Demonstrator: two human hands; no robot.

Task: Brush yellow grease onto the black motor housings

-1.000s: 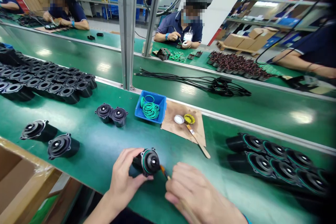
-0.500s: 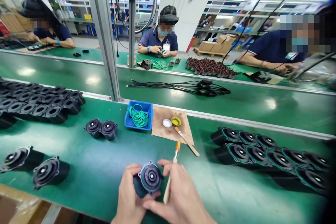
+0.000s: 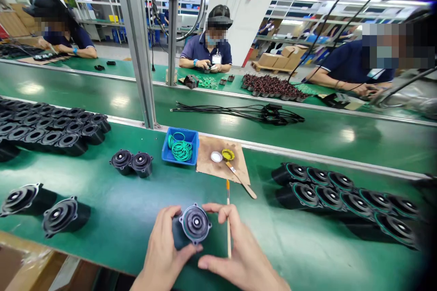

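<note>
Now the left hand [image 3: 163, 245] holds a housing [image 3: 196, 223], the right hand [image 3: 244, 254] a brush [image 3: 228, 198]; ringed housings [image 3: 305, 194] sit at three o'clock, ringless ones [image 3: 60, 214] at nine.

Two black housings [image 3: 61, 216] lie at the near left, and a pair of the same kind stands farther in. One more is between the two hands [image 3: 182, 232], and I make out nine at the right. The far-left block [image 3: 51, 134] is packed too tightly for me to count. I see one blue bin [image 3: 180, 163], two brushes [image 3: 242, 181], one white disc [image 3: 216, 157], one yellow disc [image 3: 228, 154] and one brown sheet [image 3: 208, 167]. Three people [image 3: 205, 50] are across the far side.
</note>
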